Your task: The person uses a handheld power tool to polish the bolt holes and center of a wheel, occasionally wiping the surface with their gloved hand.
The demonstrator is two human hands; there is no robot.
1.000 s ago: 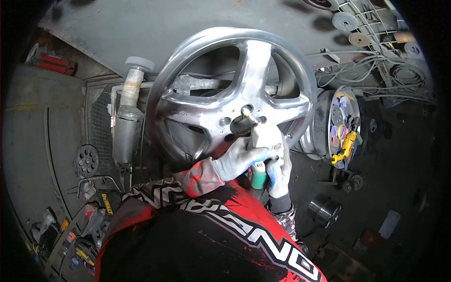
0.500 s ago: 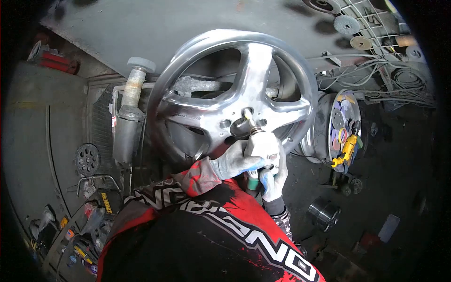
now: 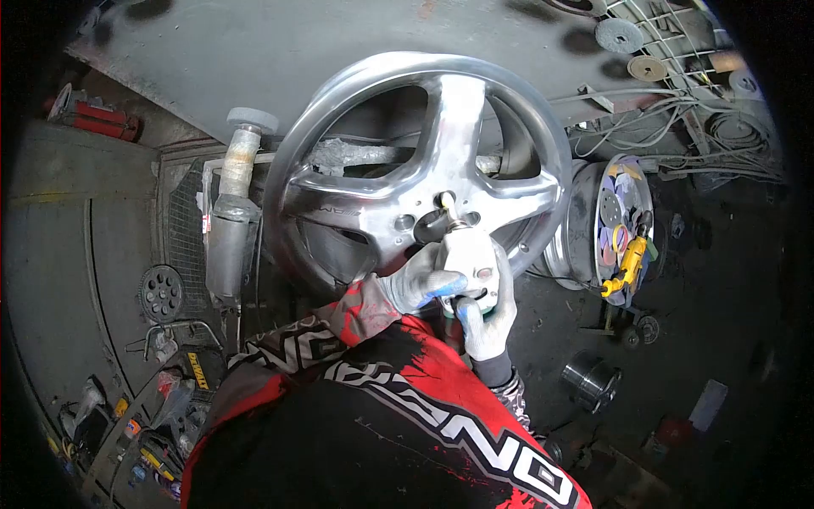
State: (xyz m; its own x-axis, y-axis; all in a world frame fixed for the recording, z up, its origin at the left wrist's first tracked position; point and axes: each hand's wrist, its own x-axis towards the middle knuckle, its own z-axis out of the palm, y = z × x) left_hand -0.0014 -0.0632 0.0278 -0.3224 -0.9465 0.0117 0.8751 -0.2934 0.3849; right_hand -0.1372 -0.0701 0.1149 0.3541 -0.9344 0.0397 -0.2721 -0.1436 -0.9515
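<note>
A shiny five-spoke wheel rim (image 3: 458, 127) stands facing me in the middle of the head view. Both my hands wear grey-white gloves with blue fingertips. They are wrapped round a white-bodied power tool (image 3: 469, 254), my left hand (image 3: 421, 282) on its left side and my right hand (image 3: 492, 318) on its right and lower side. The tool's thin shaft points up at the rim's hub, and its small light tip is at a bolt hole. Whether the tip touches the metal I cannot tell.
On the right, a second rim (image 3: 581, 225) holds coloured discs and a yellow power tool (image 3: 626, 265). A grey cylinder (image 3: 229, 254) stands left of the wheel. Cables (image 3: 729, 140) hang at upper right. A metal drum (image 3: 588, 382) lies at lower right.
The tool has tilted, with its green lower part now mostly hidden behind my hands. My right hand has shifted slightly, and the whole view has moved a little.
</note>
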